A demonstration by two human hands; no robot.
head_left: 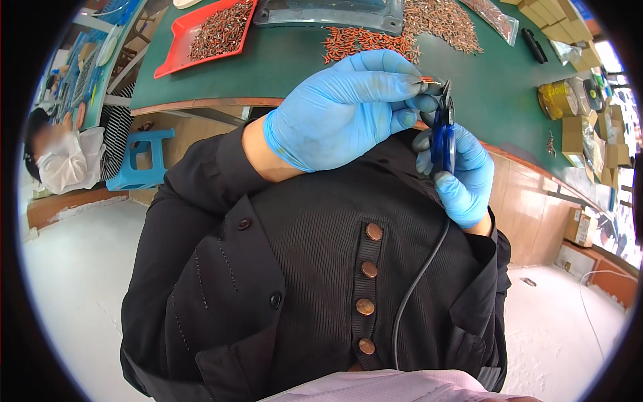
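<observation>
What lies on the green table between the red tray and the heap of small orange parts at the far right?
In the head view, a grey-blue tray-like panel lies between the red tray and the orange heap.

one view only: a fisheye camera worn on the person's head, looking steeply down the front of their own dark buttoned jacket (315, 268). it sits very close to the two gloved hands, which meet just above the chest. the green table (281, 67) curves across the top edge, with pale floor (80, 281) bending away at both sides.

Left hand (341, 110) pinching small orange part (423, 80) at blue-handled cutters (442, 130) gripped by right hand (462, 177), above green table (288, 60).
</observation>
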